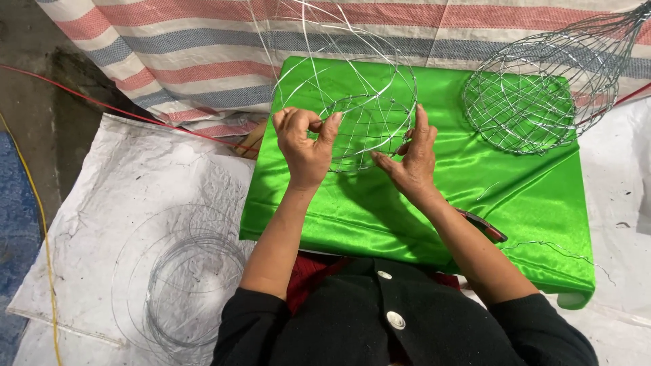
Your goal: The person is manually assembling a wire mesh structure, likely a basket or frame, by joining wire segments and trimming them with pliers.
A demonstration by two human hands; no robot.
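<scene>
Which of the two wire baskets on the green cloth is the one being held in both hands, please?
The unfinished wire basket at the cloth's centre, gripped by the left hand and right hand. The finished wire basket lies untouched at the green cloth's far right.

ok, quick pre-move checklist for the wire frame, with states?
1. Left hand on the wire frame: ok, fingers pinch its left rim.
2. Right hand on frame: ok, fingers at its lower right rim.
3. Frame supported: ok, over the green cloth, between both hands.
4. Loose upright wires clear of face: cannot tell, the ends run out of view.
5. Pliers within reach: ok, red handles beside the right forearm.
6. Spare wire coil at hand: ok, on the white sheet to the left.
</scene>
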